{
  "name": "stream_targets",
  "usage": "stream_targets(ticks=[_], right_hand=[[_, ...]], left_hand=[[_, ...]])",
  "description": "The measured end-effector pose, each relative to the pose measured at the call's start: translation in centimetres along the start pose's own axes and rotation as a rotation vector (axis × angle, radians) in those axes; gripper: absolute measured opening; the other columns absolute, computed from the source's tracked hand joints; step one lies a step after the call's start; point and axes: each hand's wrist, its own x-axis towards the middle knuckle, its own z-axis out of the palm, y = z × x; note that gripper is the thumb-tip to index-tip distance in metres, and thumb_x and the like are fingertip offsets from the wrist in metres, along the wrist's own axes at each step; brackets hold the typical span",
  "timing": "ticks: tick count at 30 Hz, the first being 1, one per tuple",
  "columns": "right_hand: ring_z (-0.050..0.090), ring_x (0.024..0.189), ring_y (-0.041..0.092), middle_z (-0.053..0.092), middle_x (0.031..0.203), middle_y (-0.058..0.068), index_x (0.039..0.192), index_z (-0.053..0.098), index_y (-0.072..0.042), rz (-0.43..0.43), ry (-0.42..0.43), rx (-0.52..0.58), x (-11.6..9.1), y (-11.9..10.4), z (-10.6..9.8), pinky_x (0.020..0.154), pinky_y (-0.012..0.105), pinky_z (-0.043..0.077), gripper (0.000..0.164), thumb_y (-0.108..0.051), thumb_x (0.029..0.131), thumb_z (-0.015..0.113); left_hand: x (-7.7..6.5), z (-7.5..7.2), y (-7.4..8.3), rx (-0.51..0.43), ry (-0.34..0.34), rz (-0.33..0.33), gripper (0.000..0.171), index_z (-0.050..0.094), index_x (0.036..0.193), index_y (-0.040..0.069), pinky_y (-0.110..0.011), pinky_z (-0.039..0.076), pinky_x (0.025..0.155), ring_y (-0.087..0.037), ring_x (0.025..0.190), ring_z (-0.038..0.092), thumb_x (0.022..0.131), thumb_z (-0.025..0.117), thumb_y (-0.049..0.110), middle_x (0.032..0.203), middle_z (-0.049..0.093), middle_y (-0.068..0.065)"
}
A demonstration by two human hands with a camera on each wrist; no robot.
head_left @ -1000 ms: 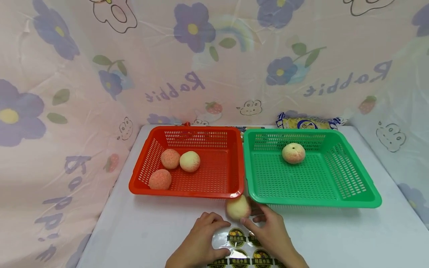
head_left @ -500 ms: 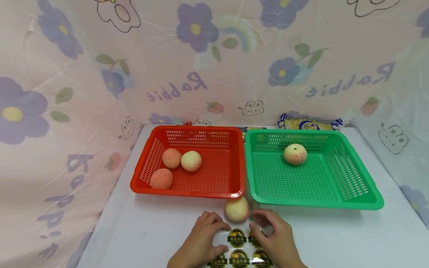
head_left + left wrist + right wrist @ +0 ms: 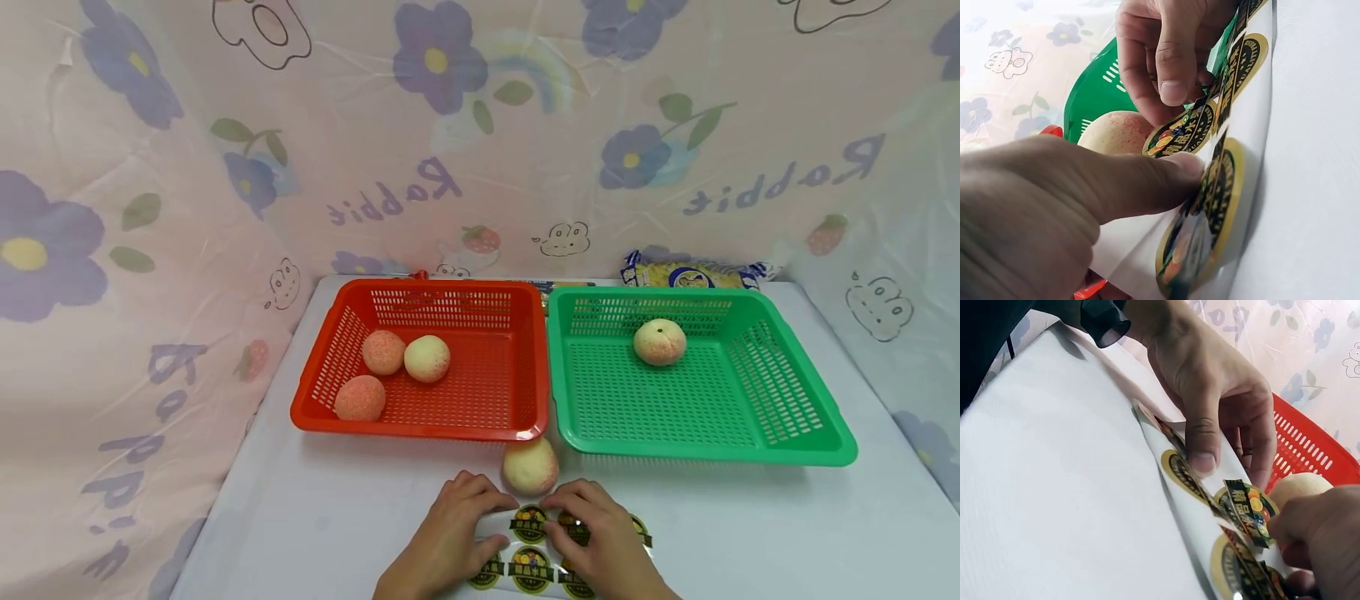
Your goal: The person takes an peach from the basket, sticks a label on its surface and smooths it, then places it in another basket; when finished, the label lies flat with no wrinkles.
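A glossy sheet of round black-and-gold fruit stickers lies at the front of the table, partly covered by both hands. My left hand holds the sheet's left side, thumb on top and fingers over the far edge. At its right part, my right hand pinches the sheet with thumb and fingers beside a sticker. In the left wrist view, the sheet bends up slightly off the table. Just beyond the hands sits a pale peach, touching neither hand. Some right fingertips are hidden.
A red basket at back left holds three peaches. Beside it, a green basket contains one peach. Behind the baskets lies a yellow-and-blue packet. Printed cloth hangs around the table.
My right hand has left the peach and come down onto the sticker sheet. The sheet has shifted slightly, showing a sticker right of that hand. My left hand stays nearly still.
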Motion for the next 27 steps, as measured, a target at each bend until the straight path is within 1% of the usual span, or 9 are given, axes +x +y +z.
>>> stream_targets(ticks=[5, 9, 11, 14, 16, 19, 22, 24, 27], right_hand=[[0.055, 0.092, -0.003, 0.059, 0.104, -0.022, 0.095, 0.066, -0.034, -0.026, -0.002, 0.05, -0.1, 0.0, 0.3, 0.078, 0.01, 0.045, 0.027, -0.016, 0.083, 0.082], [0.057, 0.086, -0.004, 0.06, 0.1, -0.019, 0.098, 0.064, -0.029, -0.056, 0.018, 0.134, -0.1, -0.1, 0.5, 0.073, 0.01, 0.047, 0.027, -0.009, 0.085, 0.079], [0.058, 0.078, -0.003, 0.062, 0.095, -0.016, 0.1, 0.064, -0.025, -0.041, 0.026, 0.21, -0.1, -0.3, 0.4, 0.067, 0.01, 0.049, 0.03, -0.003, 0.085, 0.077], [0.055, 0.065, -0.001, 0.063, 0.084, -0.011, 0.101, 0.062, -0.022, 0.027, 0.02, 0.308, 0.0, -0.5, 0.0, 0.057, 0.011, 0.048, 0.029, 0.002, 0.087, 0.074], [0.054, 0.061, 0.0, 0.063, 0.08, -0.009, 0.1, 0.062, -0.021, 0.088, 0.009, 0.34, 0.1, -0.7, -0.3, 0.053, 0.014, 0.048, 0.027, 0.001, 0.089, 0.072], [0.057, 0.063, 0.003, 0.064, 0.081, -0.006, 0.1, 0.063, -0.02, 0.173, 0.002, 0.388, 0.5, -1.0, -0.8, 0.053, 0.019, 0.05, 0.023, 0.0, 0.091, 0.07], [0.063, 0.071, 0.009, 0.067, 0.088, -0.001, 0.102, 0.063, -0.016, 0.209, 0.01, 0.448, 1.0, -1.3, -1.2, 0.058, 0.025, 0.055, 0.02, 0.001, 0.093, 0.067], [0.066, 0.077, 0.012, 0.069, 0.092, 0.001, 0.105, 0.064, -0.015, 0.23, 0.011, 0.483, 1.3, -1.5, -1.3, 0.062, 0.026, 0.057, 0.019, 0.0, 0.095, 0.066], [0.068, 0.082, 0.015, 0.07, 0.096, 0.003, 0.109, 0.066, -0.014, 0.309, 0.015, 0.547, 1.7, -1.8, -1.3, 0.065, 0.027, 0.058, 0.016, -0.005, 0.096, 0.066]], left_hand=[[-0.1, 0.1, -0.1, 0.0, 0.007, -0.001, 0.039, 0.073, 0.112, 0.024, -0.03, 0.045, 0.088, -0.007, 0.1, 0.052, 0.075, 0.086, 0.024, 0.1, 0.063, 0.014], [-0.1, 0.0, -0.2, -0.009, 0.0, -0.004, 0.04, 0.073, 0.114, 0.023, -0.03, 0.045, 0.088, -0.007, 0.1, 0.052, 0.076, 0.086, 0.024, 0.101, 0.063, 0.014], [-0.2, -0.1, -0.2, -0.02, -0.007, -0.004, 0.04, 0.073, 0.115, 0.024, -0.03, 0.045, 0.088, -0.007, 0.101, 0.052, 0.077, 0.086, 0.025, 0.102, 0.063, 0.013], [-0.4, -0.2, -0.3, -0.068, 0.005, 0.003, 0.038, 0.072, 0.116, 0.024, -0.029, 0.045, 0.09, -0.006, 0.102, 0.052, 0.08, 0.084, 0.028, 0.104, 0.063, 0.013], [-0.4, -0.3, -0.4, -0.134, 0.046, 0.011, 0.035, 0.072, 0.116, 0.024, -0.028, 0.047, 0.09, -0.005, 0.102, 0.052, 0.083, 0.083, 0.03, 0.105, 0.063, 0.013], [-0.1, -0.5, -0.3, -0.279, 0.135, 0.028, 0.031, 0.071, 0.117, 0.024, -0.024, 0.049, 0.088, -0.005, 0.102, 0.057, 0.088, 0.079, 0.029, 0.106, 0.066, 0.012], [0.5, -0.5, 0.2, -0.416, 0.205, 0.031, 0.026, 0.071, 0.116, 0.024, -0.024, 0.053, 0.082, -0.004, 0.096, 0.062, 0.091, 0.076, 0.026, 0.104, 0.069, 0.012], [0.9, -0.4, 0.7, -0.49, 0.236, 0.003, 0.019, 0.073, 0.112, 0.024, -0.025, 0.054, 0.074, -0.004, 0.088, 0.063, 0.093, 0.074, 0.023, 0.098, 0.071, 0.012], [1.3, -0.1, 1.3, -0.619, 0.267, -0.12, 0.01, 0.075, 0.102, 0.025, -0.023, 0.052, 0.06, -0.003, 0.073, 0.06, 0.093, 0.074, 0.021, 0.087, 0.071, 0.01]])
